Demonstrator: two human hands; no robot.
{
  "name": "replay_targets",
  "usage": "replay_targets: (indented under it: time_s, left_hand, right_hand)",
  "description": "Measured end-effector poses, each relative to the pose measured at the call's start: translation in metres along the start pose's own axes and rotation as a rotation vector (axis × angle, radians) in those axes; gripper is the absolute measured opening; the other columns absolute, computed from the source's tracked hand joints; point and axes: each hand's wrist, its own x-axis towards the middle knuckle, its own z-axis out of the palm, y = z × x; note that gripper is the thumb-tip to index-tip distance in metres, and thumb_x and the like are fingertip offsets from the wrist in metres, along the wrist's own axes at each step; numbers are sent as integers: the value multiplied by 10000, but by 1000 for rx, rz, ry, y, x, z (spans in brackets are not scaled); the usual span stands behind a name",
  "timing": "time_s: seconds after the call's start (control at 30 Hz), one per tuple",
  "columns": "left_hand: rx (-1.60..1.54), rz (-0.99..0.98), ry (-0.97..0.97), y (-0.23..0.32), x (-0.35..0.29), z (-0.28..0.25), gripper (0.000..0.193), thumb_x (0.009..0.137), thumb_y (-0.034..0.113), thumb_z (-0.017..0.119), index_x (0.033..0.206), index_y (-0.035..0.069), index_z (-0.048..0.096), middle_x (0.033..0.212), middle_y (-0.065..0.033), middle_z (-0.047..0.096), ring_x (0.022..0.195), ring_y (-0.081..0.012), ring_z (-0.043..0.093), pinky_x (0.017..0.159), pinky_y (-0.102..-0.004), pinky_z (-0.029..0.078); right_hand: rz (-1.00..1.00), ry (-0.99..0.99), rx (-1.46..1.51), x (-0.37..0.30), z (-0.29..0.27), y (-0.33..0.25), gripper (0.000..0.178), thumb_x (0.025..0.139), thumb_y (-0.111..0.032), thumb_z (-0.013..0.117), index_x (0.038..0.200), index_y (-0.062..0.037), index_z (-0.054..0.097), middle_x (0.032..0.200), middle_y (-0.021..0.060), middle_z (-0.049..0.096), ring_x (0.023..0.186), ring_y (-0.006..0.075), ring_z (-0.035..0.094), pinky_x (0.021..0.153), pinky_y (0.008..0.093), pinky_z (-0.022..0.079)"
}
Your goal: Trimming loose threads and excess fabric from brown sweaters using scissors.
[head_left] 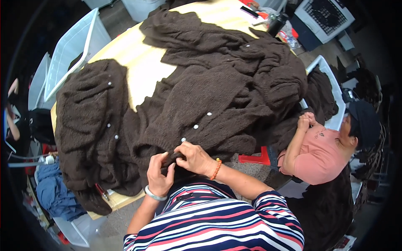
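A dark brown knitted cardigan (201, 94) with several pale, shiny buttons lies spread over the table in front of me. Its near edge is bunched at my waist. My left hand (159, 178), with a pale bangle on its wrist, is closed on that edge between thumb and fingers. Beside it, my right hand (194, 158) pinches the same fabric just below a shiny button (183, 139); an orange bead bracelet circles that wrist. What lies between the fingertips is partly hidden. Another brown knitted piece (94, 125) with buttons rests on the left.
The pale wooden table (144, 79) shows between the garments. Translucent bins (90, 37) stand at the far left. On the right, a person in a pink shirt (320, 154) sits by a white bin (339, 96) of brown knitwear. Red-handled snips (101, 191) lie at the near left edge.
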Motion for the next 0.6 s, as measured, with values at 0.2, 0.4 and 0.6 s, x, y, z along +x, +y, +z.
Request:
replay_targets:
  time_s: [0.2,0.4,0.6]
  left_hand:
    - [-93,33,-68,-14,8,8,225,787,-44,664,1010,-17,644,895,-152,630,762,-268,646,666,-306,522]
    - [-163,-64,-111,-21,8,5,153,795,-26,646,947,-18,656,825,-128,634,720,-233,645,644,-285,510]
    - [-208,-208,-87,-32,5,19,58,812,-8,605,868,-22,616,763,-141,610,668,-258,616,614,-316,478]
  right_hand:
    - [-53,7,-24,-7,1,1,207,753,-93,675,926,11,631,810,158,609,726,321,636,639,390,528]
    - [-29,-33,9,-3,-1,3,197,753,-71,695,924,10,639,797,144,613,655,264,637,595,343,521]
    - [48,-127,37,-2,-3,8,223,766,-38,682,975,22,633,789,128,602,628,218,620,580,314,508]
